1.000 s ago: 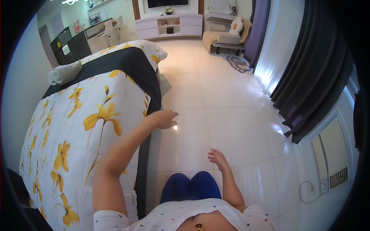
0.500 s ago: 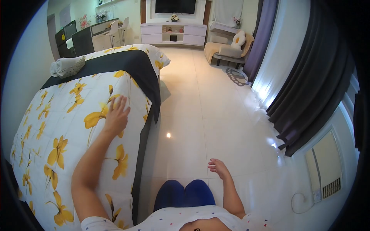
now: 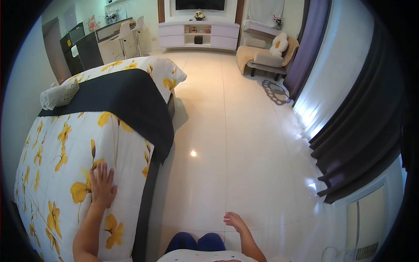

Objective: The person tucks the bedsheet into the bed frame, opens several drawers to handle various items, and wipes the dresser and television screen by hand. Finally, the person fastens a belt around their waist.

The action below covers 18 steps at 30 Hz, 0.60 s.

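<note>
My left hand (image 3: 103, 187) lies flat on the white bedspread (image 3: 131, 174) with yellow flowers, near the bed's right edge, its fingers spread and nothing in it. Beyond it a black runner (image 3: 126, 94) crosses the bed and hangs over the side. On the runner's far left rests a woven basket (image 3: 69, 94) with rolled white towels (image 3: 53, 96). My right hand (image 3: 235, 221) hangs in the air above the tiled floor, fingers slightly curled and apart, holding nothing.
A white cabinet (image 3: 172, 36) stands at the far wall under a television (image 3: 200, 4). A cushioned chair (image 3: 267, 57) and a paw-shaped mat (image 3: 275, 91) are back right. Dark curtains (image 3: 362, 144) hang along the right. White stools (image 3: 124, 32) stand back left.
The bed, runner and basket now sit nearer and lower in view. My left hand appears lower and further left, still on the bedspread. My right hand appears lower and slightly left.
</note>
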Motion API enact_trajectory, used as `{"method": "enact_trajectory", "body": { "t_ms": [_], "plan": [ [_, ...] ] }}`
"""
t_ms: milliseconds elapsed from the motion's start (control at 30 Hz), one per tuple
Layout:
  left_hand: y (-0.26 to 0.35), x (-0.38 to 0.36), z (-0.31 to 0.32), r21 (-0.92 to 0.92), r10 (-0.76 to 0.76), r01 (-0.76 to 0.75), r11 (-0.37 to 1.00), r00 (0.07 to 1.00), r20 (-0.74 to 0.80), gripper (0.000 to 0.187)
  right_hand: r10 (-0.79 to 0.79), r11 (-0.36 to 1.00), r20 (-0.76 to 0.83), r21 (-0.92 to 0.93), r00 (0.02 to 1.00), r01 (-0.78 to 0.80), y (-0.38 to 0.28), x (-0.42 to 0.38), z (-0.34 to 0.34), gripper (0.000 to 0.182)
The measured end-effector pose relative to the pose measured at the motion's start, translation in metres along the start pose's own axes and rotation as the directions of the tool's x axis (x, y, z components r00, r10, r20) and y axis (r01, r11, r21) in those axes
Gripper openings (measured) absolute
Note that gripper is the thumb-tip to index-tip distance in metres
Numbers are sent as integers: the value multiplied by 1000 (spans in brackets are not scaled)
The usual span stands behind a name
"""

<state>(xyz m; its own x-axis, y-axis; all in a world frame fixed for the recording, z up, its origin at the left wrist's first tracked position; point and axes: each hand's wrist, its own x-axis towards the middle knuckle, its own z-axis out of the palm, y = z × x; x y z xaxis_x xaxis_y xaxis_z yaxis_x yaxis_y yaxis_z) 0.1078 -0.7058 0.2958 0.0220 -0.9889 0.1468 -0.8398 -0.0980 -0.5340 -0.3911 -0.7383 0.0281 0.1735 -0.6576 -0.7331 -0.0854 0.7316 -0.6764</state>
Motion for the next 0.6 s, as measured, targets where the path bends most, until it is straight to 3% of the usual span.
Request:
{"method": "enact_trajectory", "body": {
  "t_ms": [167,267,367,467,567,600],
  "plan": [
    [-2,5,26,152,58,-63,986,998,40,64,-77,996,-28,-47,997,76,-73,-13,-31,42],
    [9,10,12,-138,-7,31,990,985,170,65,-111,993,-74,-52,991,107,-115,-12,-44,43],
    [27,8,15,-373,60,5,928,985,163,67,-134,988,-79,-82,988,128,-150,6,-35,43],
    [38,9,29,-271,177,-116,956,961,212,59,-162,978,-63,-142,985,152,-195,5,-17,42],
    [44,-11,102,-47,312,-312,949,912,267,52,-114,986,-31,-123,993,110,-205,-13,10,42],
    [38,-19,101,-130,341,-316,940,897,281,50,-70,988,-4,-139,998,69,-195,-20,13,42]
  ]
}}
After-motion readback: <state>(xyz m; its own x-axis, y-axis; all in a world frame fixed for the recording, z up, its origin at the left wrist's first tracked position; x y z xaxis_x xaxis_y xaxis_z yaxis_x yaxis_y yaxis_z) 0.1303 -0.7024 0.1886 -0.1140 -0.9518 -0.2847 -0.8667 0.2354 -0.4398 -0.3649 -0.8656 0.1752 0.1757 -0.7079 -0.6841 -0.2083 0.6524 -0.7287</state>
